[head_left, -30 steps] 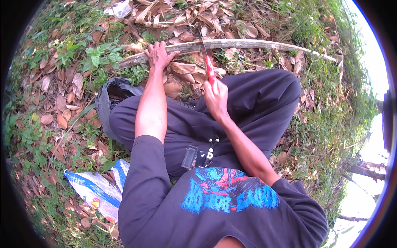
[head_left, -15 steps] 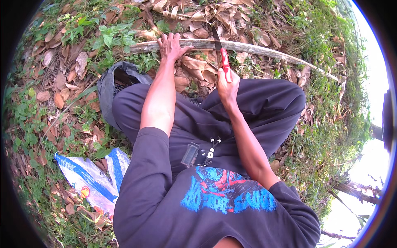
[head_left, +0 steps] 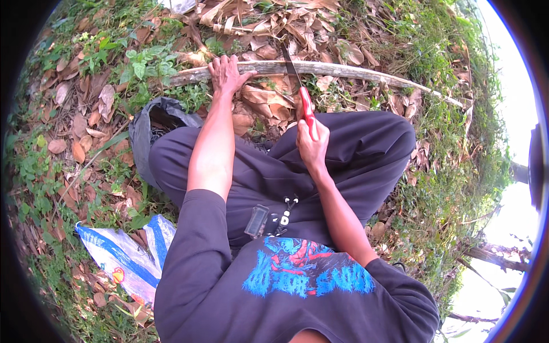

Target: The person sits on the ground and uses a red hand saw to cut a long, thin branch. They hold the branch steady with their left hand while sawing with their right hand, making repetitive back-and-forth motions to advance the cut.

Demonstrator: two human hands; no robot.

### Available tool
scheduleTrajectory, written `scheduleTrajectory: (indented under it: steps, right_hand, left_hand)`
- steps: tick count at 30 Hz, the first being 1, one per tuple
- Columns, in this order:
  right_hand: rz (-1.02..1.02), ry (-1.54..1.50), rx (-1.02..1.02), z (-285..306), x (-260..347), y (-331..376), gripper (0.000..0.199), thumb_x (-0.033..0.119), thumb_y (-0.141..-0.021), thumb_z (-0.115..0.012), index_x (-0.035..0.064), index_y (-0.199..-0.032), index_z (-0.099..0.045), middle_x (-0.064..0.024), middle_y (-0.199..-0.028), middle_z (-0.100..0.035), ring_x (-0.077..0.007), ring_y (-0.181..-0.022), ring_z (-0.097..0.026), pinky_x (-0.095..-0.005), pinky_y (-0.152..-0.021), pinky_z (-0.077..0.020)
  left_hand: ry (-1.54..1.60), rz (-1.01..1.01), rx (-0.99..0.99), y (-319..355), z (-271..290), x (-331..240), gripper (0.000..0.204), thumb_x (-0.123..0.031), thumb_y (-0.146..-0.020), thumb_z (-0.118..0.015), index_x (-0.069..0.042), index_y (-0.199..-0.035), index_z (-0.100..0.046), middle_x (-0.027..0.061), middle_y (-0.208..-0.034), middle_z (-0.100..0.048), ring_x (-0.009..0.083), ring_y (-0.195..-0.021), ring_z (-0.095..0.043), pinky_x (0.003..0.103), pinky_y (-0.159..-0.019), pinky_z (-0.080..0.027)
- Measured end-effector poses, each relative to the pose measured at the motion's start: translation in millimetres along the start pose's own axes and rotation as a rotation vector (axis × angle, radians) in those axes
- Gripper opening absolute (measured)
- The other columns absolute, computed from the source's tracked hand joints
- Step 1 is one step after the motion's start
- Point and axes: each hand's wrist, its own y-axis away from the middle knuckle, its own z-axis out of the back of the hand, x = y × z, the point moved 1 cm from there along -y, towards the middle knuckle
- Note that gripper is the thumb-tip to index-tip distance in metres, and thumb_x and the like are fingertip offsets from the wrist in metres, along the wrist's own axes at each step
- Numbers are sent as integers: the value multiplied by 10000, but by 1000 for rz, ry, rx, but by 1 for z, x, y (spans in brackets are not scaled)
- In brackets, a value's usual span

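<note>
A long, pale, slightly curved wooden pole (head_left: 354,72) lies crosswise on the ground beyond my crossed legs. My left hand (head_left: 225,75) presses down on it left of centre, fingers hooked over the far side and thumb stretched along it toward the right. In my right hand (head_left: 313,140) is a handsaw (head_left: 307,106) with a red handle and a dark, narrow blade, gripped by the handle. The blade slants away from me across the pole, right of my left hand, its tip beyond the far side. I cannot make out any cut in the wood.
A black plastic bag (head_left: 144,128) lies open by my left knee. A white and blue plastic sack (head_left: 117,251) is farther back on the left. Dry leaves (head_left: 266,100), grass and low green plants cover the ground around.
My right hand has drawn the saw back toward my body, so less blade reaches past the pole. My left hand keeps its place on the wood. The whole view has shifted slightly.
</note>
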Motion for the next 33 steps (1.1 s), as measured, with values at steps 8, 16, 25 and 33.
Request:
scheduleTrajectory:
  steps: [8, 16, 25, 33]
  right_hand:
    - [-56, 11, -6, -14, 40, 59, 223, 69, -941, -606, -1, -745, -526, 11, -565, -448, -40, -553, -415, -292, -482, -352]
    - [15, 25, -51, -3, 30, 31, 225, 74, -919, -603, -20, -729, -528, -18, -549, -449, -56, -528, -410, -305, -477, -350]
    - [-50, 8, -1, -8, 49, 50, 205, 93, -914, -609, -30, -758, -559, -84, -552, -549, -107, -501, -504, -337, -504, -429]
    - [7, 69, 8, -5, 33, 24, 240, 106, -924, -620, -25, -735, -549, -131, -527, -494, -163, -456, -467, -371, -480, -404]
  left_hand:
    - [-10, -5, 50, -2, 1, 3, 877, -797, -686, -663, -105, -1221, -604, 116, -1210, -571, 327, -1198, -473, 529, -1031, -310]
    - [-29, -23, 46, 1, 13, -8, 779, -756, -692, -693, -103, -1110, -615, 117, -1121, -582, 317, -1114, -496, 491, -990, -326]
    - [-34, -63, 9, -2, 1, -1, 845, -776, -702, -664, -100, -1207, -606, 119, -1154, -571, 331, -1141, -487, 529, -1003, -312]
    - [-27, -39, -6, -2, 5, -4, 806, -765, -709, -667, -83, -1134, -609, 144, -1130, -579, 335, -1140, -493, 523, -1016, -306]
